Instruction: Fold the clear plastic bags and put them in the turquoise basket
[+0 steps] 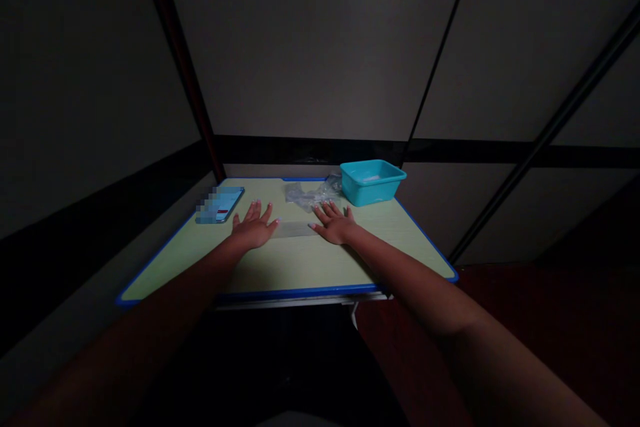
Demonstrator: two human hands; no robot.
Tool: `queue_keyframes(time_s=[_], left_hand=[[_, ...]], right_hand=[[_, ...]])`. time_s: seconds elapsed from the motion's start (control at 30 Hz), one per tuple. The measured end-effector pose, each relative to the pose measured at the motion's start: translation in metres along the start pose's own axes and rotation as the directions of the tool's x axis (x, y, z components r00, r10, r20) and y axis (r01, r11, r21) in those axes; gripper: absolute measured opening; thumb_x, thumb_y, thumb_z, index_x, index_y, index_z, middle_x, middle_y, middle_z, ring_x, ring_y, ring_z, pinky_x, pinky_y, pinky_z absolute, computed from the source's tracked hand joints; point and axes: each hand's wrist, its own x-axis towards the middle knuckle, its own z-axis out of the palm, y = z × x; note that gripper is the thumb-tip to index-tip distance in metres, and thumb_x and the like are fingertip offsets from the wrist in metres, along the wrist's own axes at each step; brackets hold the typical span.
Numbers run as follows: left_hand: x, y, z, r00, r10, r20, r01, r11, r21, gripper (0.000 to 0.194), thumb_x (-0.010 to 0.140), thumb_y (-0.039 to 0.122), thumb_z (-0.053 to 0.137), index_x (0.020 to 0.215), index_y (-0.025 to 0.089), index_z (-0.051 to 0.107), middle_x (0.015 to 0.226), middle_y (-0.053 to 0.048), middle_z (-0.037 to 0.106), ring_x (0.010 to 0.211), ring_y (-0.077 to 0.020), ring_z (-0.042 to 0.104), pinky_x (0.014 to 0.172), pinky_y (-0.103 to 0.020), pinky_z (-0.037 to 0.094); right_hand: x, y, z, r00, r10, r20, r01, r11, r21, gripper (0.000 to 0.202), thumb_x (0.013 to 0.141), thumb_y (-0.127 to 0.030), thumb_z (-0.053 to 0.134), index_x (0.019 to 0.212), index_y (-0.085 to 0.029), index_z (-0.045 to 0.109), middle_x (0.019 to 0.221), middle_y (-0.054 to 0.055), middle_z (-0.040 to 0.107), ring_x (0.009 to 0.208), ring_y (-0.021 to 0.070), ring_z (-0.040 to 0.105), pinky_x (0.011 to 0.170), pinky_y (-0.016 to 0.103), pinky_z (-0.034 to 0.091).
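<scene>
Clear plastic (293, 229) lay smooth on a table (300, 270) between left hand (253, 231) and right hand (338, 227), spread apart, palms down; beyond, crumpled wrapping (303, 197) seemed yet unflattened beside a turquoise tub (367, 193).

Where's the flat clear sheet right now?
In the head view, the flat clear sheet lies centrally on the table, between the left hand and right hand, nearer than the crumpled plastic.

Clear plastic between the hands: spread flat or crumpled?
Spread flat: the clear plastic looks smooth on the table between the left hand and right hand; cannot tell whether it's doubled over.
</scene>
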Motion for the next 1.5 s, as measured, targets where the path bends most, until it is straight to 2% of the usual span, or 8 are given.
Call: queue_keyframes(time_s=[0.5,0.63,0.73,0.8,0.97,1.27,1.37,1.5], left_hand=[[-0.01,0.045,-0.021,0.939,0.226,-0.259,-0.208,0.973,0.098,0.061,0.093,0.052,0.041,0.145,0.022,0.039,0.155,-0.017,0.025,0.144,-0.0357,0.018,0.109,-0.064,0.016],[-0.048,0.08,-0.035,0.797,0.467,-0.382,-0.46,0.88,0.115,0.059,0.093,0.051,0.044,0.143,0.021,0.043,0.154,-0.017,0.03,0.144,-0.0342,0.02,0.113,-0.063,0.004],[-0.071,0.106,-0.038,0.575,0.734,-0.361,-0.762,0.641,0.089,0.068,0.093,0.056,0.04,0.151,0.023,0.024,0.157,-0.011,0.022,0.146,-0.0278,0.015,0.116,-0.056,0.003],[-0.074,0.115,-0.034,0.509,0.809,-0.294,-0.845,0.535,0.012,0.073,0.092,0.06,0.038,0.152,0.024,0.018,0.159,-0.009,0.015,0.147,-0.0247,0.01,0.118,-0.051,0.008],[-0.052,0.098,-0.01,0.771,0.633,-0.067,-0.634,0.751,-0.185,0.076,0.092,0.057,0.041,0.153,0.02,0.014,0.158,-0.017,0.007,0.146,-0.0335,0.004,0.11,-0.061,0.022],[-0.041,0.057,-0.002,0.953,0.29,-0.09,-0.3,0.946,-0.123,0.071,0.087,0.055,0.05,0.15,0.033,0.026,0.159,-0.017,0.009,0.141,-0.0495,0.005,0.095,-0.08,0.017],[-0.045,0.061,-0.012,0.892,0.382,-0.242,-0.421,0.897,-0.138,0.079,0.086,0.057,0.052,0.152,0.029,0.018,0.159,-0.017,0.002,0.142,-0.0494,-0.001,0.099,-0.077,0.018],[-0.055,0.06,-0.014,0.664,0.728,-0.172,-0.747,0.635,-0.196,0.09,0.084,0.058,0.057,0.153,0.028,0.008,0.158,-0.018,-0.002,0.144,-0.0424,0.003,0.108,-0.065,0.023]], right_hand=[[-0.008,-0.001,0.0,0.999,0.003,-0.035,-0.004,1.0,-0.02,0.071,0.093,-0.064,0.013,0.154,-0.028,0.005,0.16,0.005,-0.001,0.147,0.025,-0.008,0.108,0.063,-0.012],[-0.009,0.003,0.001,1.0,-0.022,0.013,0.022,0.999,-0.028,0.07,0.093,-0.058,0.022,0.153,-0.028,0.002,0.16,0.004,-0.004,0.146,0.0274,-0.008,0.108,0.065,-0.008],[-0.007,0.004,0.008,1.0,0.01,-0.016,-0.011,0.997,-0.077,0.066,0.093,-0.052,0.026,0.153,-0.031,0.006,0.159,-0.002,-0.001,0.146,0.0282,-0.009,0.112,0.061,-0.004],[-0.007,0.006,0.011,0.997,0.039,-0.066,-0.045,0.995,-0.092,0.063,0.094,-0.05,0.022,0.153,-0.031,0.008,0.159,-0.003,0.0,0.146,0.0281,-0.008,0.113,0.059,-0.001],[-0.009,0.012,0.009,0.998,-0.056,0.029,0.059,0.992,-0.108,0.072,0.092,-0.052,0.031,0.153,-0.029,0.0,0.159,0.001,-0.008,0.146,0.0302,-0.01,0.11,0.065,0.001],[-0.012,0.009,0.001,0.999,-0.024,0.041,0.025,0.999,-0.026,0.07,0.094,-0.06,0.021,0.153,-0.03,-0.001,0.158,0.0,-0.009,0.146,0.0248,-0.011,0.11,0.065,-0.002],[-0.012,0.008,0.0,0.998,-0.021,0.053,0.023,0.999,-0.034,0.069,0.095,-0.059,0.023,0.153,-0.031,-0.001,0.158,0.0,-0.009,0.146,0.0259,-0.011,0.11,0.065,-0.002],[-0.012,0.008,-0.002,0.996,-0.007,0.084,0.011,0.999,-0.042,0.069,0.095,-0.052,0.027,0.153,-0.03,-0.002,0.158,0.001,-0.011,0.146,0.0264,-0.012,0.11,0.065,0.0]])
